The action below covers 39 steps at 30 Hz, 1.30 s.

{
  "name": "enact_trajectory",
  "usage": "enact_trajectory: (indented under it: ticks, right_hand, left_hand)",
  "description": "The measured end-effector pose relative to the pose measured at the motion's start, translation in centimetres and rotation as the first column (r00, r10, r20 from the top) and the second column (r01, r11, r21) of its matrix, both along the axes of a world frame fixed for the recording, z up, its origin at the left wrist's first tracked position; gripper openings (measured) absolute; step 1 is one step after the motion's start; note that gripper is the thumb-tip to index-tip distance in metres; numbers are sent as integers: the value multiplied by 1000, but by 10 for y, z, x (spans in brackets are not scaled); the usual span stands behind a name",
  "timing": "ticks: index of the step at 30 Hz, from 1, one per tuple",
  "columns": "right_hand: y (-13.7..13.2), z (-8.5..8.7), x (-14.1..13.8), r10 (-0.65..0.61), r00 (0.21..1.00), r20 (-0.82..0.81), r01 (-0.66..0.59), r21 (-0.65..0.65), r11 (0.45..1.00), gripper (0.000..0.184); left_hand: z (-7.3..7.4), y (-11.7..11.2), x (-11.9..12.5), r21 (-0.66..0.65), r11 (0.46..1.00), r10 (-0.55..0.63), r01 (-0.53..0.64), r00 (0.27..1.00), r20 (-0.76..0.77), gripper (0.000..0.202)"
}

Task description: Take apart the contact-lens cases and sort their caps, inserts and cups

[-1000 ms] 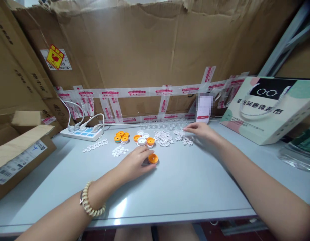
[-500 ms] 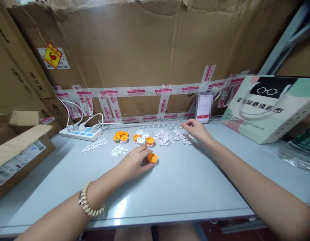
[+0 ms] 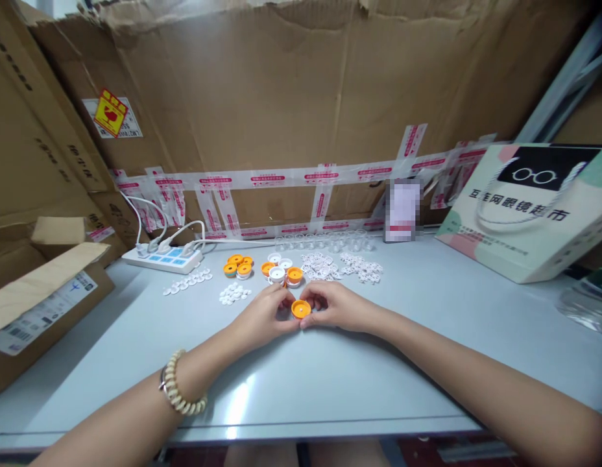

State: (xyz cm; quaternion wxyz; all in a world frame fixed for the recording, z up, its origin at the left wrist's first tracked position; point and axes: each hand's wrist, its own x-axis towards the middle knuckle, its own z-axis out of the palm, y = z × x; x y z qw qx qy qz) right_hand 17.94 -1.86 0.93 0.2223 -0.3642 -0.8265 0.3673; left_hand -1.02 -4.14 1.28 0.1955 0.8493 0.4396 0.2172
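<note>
Between my two hands, on the grey table, is a small round orange cup with a tiny pale spot at its centre. My left hand is closed on its left side, thumb near the front edge. From the right, my right hand has its fingers curled at the cup, thumb and fingers touching the rim; whether a small part is also pinched there I cannot tell. Just behind stand white cups and orange cups, with loose white flat pieces beside them.
More orange cups, small white discs and a line of white round pieces lie to the left. Clear plastic parts stand behind. A power strip, an open carton, a phone and a paper bag surround the work area.
My right hand has come from the clear parts at the back down to the orange cup. My left hand has stayed on the cup. The view has shifted slightly.
</note>
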Motion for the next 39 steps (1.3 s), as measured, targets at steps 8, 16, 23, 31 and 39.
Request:
enact_trajectory:
  ticks: [8, 16, 23, 31, 39]
  right_hand:
    - [-2, 0, 1, 26, 998, -65, -31, -88, 996, 27]
    - [-3, 10, 1, -50, 988, -146, 36, -101, 994, 19]
    - [4, 8, 4, -220, 970, -102, 221, -4, 975, 27]
    - [8, -14, -8, -192, 977, -93, 198, 57, 979, 25]
    - [6, -17, -14, -234, 947, -219, 246, 28, 969, 20]
  left_hand:
    - [-2, 1, 0, -36, 999, -6, 8, 998, 57, 22]
    - [0, 1, -2, -67, 995, -73, 75, 997, 32, 18]
    - [9, -3, -6, -130, 977, -168, 170, 986, 25, 22]
    - [15, -5, -8, -166, 966, -200, 197, 980, -2, 21]
    - [18, -4, -7, -180, 965, -196, 191, 981, -10, 20]
